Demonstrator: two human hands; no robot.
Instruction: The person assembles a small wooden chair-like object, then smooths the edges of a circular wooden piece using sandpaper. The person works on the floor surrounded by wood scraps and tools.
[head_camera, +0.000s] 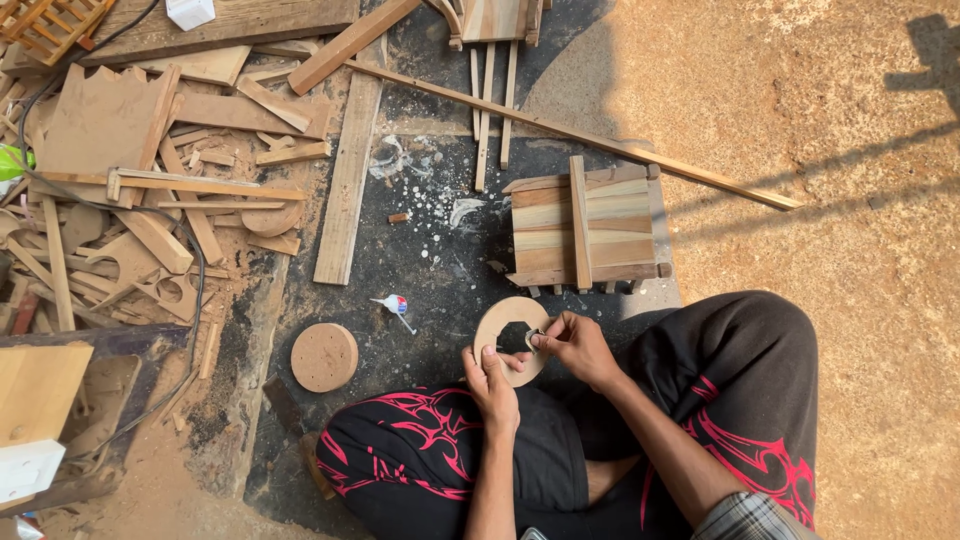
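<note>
Both hands work above the crossed legs: left hand (492, 380) grips the lower edge of a wooden ring (510, 335), right hand (575, 345) pinches a small piece (534, 338) against its inner hole; a slatted wooden box (585, 225) stands behind

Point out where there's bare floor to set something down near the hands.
Free: the dark floor between the wooden disc, glue bottle and long plank, and the sandy ground right of the slatted crate. Crowded: the scrap pile at left.
</note>
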